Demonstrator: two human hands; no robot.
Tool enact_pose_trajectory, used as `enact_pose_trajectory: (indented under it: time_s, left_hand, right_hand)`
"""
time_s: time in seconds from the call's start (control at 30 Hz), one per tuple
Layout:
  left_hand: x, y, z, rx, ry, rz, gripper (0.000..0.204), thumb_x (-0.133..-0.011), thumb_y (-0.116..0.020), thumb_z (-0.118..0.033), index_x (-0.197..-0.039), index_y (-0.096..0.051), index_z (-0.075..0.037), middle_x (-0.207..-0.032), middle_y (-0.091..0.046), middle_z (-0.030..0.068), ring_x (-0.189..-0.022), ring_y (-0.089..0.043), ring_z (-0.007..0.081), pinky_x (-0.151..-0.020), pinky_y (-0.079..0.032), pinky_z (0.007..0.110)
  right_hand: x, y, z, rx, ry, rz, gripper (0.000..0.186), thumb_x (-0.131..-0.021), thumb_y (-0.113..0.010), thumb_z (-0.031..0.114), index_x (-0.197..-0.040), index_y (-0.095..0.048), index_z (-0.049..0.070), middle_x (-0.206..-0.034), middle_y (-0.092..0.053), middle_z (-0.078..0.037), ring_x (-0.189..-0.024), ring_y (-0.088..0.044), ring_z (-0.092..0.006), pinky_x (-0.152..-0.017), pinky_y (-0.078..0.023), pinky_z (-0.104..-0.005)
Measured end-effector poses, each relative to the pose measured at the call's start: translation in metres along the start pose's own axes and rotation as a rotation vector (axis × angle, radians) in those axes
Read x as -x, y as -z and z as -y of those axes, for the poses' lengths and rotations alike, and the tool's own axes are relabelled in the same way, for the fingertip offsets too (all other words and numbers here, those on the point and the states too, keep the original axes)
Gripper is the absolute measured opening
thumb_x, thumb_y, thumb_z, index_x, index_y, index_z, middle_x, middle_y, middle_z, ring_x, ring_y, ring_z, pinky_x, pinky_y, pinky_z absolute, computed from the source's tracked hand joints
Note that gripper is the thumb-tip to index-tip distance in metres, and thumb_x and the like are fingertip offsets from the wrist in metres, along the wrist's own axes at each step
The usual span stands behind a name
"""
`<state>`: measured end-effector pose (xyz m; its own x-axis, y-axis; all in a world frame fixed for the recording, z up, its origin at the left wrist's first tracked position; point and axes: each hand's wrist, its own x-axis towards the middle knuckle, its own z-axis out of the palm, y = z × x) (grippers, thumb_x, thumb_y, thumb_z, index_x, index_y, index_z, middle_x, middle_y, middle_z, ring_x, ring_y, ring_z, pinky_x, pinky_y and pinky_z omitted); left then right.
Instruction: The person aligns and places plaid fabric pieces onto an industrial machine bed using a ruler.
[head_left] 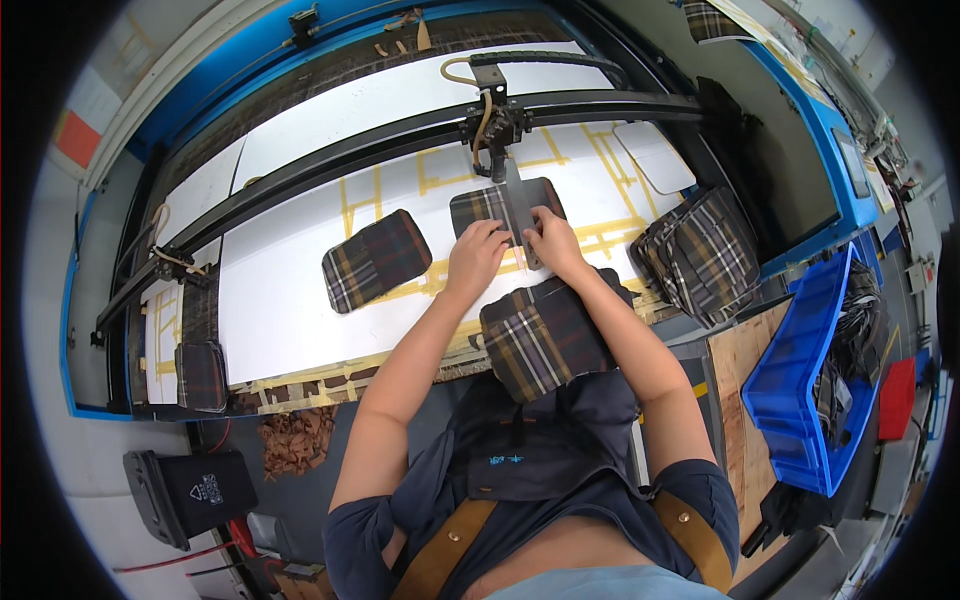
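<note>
A dark plaid fabric piece (478, 207) lies on the white bed under the machine's head. A flat grey metal bar (517, 205) with holes at its near end crosses over it. My left hand (477, 262) rests on the near edge of the fabric left of the bar, fingers bent and a little apart. With thumb and fingers drawn together, my right hand (553, 243) grips the bar's right edge, covering part of the fabric. Closer to me, a plaid stack (540, 335) sits at the bed's front edge, partly under my right forearm.
Another plaid piece (377, 260) lies left on the bed; a plaid pile (700, 255) sits at its right. The black gantry beam (350, 150) spans the bed, its cutting head (495, 130) just beyond my hands. A blue bin (790, 400) stands right, a black bin (190, 490) lower left.
</note>
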<state>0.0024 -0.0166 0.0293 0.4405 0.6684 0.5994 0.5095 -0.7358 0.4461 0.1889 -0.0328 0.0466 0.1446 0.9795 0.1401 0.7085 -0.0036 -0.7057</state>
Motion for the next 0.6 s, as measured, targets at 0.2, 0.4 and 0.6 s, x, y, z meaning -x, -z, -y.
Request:
enact_pose_trajectory:
  time_s: [0.2,0.4,0.6]
  left_hand:
    - [0.000,0.002,0.000,0.012,0.000,0.003,0.021,-0.081,-0.071,-0.008,-0.102,-0.070,-0.005,-0.114,-0.065,0.0104,-0.110,-0.060,0.0298,-0.091,-0.052,0.040]
    - [-0.001,0.002,0.000,-0.004,-0.007,0.014,0.022,-0.082,-0.070,-0.008,-0.103,-0.069,-0.004,-0.114,-0.064,0.0102,-0.110,-0.060,0.0296,-0.092,-0.051,0.040]
    - [-0.003,0.001,-0.002,-0.014,-0.032,0.087,0.028,-0.087,-0.069,-0.016,-0.114,-0.069,-0.008,-0.123,-0.060,0.0170,-0.116,-0.055,0.0358,-0.097,-0.046,0.045]
  right_hand:
    - [0.010,-0.002,0.005,0.135,0.123,-0.048,0.040,-0.080,-0.074,0.011,-0.116,-0.065,-0.002,-0.105,-0.063,-0.020,-0.098,-0.063,-0.0387,-0.083,-0.052,-0.0443]
    - [0.016,-0.007,0.001,0.412,0.362,-0.148,0.040,-0.082,-0.071,0.018,-0.116,-0.066,-0.004,-0.099,-0.059,-0.015,-0.096,-0.057,-0.0329,-0.082,-0.049,-0.0417]
    - [0.008,-0.001,0.000,0.556,0.479,-0.136,0.040,-0.083,-0.070,0.020,-0.115,-0.067,-0.003,-0.097,-0.059,-0.013,-0.094,-0.056,-0.0304,-0.078,-0.047,-0.0406]
